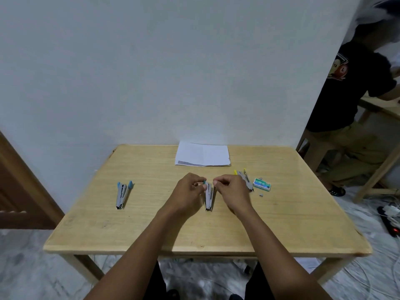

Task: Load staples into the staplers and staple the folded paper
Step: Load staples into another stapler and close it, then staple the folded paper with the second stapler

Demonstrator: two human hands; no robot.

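A metal stapler with a teal tip (209,198) lies swung apart in the middle of the wooden table (151,224). My left hand (187,192) pinches its far end from the left. My right hand (232,191) pinches at the same end from the right; whether it holds staples I cannot tell. A blue-tipped stapler (123,194) lies spread apart at the left. A yellow-tipped stapler (244,179) lies spread apart to the right, partly behind my right hand. A green staple box (262,184) sits beside it, with a small staple strip (261,194) just in front. The folded white paper (202,154) rests at the far edge.
A white wall stands right behind the table. A person in a black shirt (355,87) sits at another wooden table at the far right. Cables and a power strip (389,221) lie on the floor to the right. A brown door (19,191) is at the left.
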